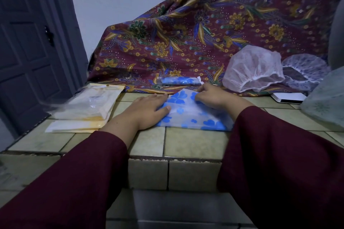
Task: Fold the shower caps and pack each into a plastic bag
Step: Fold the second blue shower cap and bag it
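Head view: at the left edge of the tiled counter, a stack of plastic bags is seen. Beside it, the left hand is laid flat, fingers straight, on the blue-flowered shower cap near the counter's middle. Its upper corner is pinched by the right hand. Thin and slippery, the film is judged best held at edges. One packed cap lies behind; unfolded caps wait rightward.

The pale green tiled counter stood against a plain grey-white wall. A dark panelled door was at the left. A maroon floral batik cloth draped the rear. Lighting was dim and bluish.
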